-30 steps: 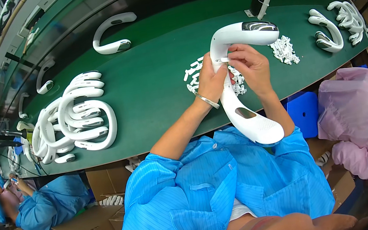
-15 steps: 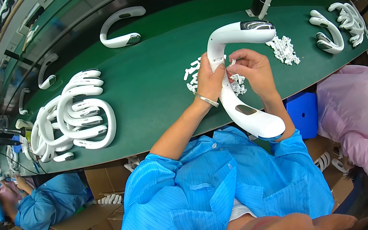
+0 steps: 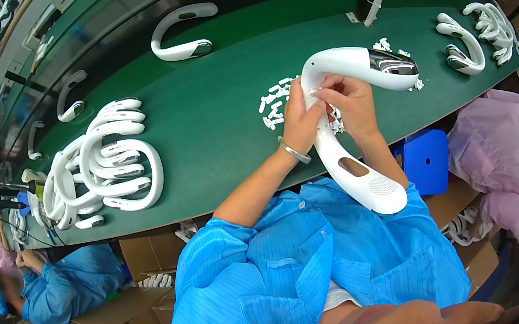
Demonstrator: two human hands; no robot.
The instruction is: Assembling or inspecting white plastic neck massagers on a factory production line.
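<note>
1. Here, at the middle of the green bench (image 3: 216, 107), the person holds a white U-shaped housing (image 3: 340, 148) up off the surface, one arm of it pointing toward three o'clock with a dark glossy end, the other hanging down toward five o'clock over the bench edge.
2. The left hand (image 3: 302, 120) wraps the bend of the housing from the nine o'clock side, fingers curled tight on it; a metal bangle (image 3: 293, 152) sits on that wrist.
3. The right hand (image 3: 349, 102) grips the same bend from the three o'clock side, fingertips pinched narrow at the inner curve. Whether they nip some small piece there I cannot tell; the knuckles cover it.
4. A scatter of small white parts (image 3: 276, 105) lies on the bench just behind the hands, partly hidden by them.
5. At nine o'clock a heap of white housings (image 3: 106, 167) overlaps so thickly that single pieces are hard to count.
6. At twelve o'clock one housing (image 3: 180, 34) lies alone; at two o'clock more (image 3: 479, 36) bunch near the rim, bent by the lens.
7. A person in pink (image 3: 502, 155) at four o'clock and another in blue (image 3: 61, 291) at eight o'clock are cut off; their hands stay out of sight.
</note>
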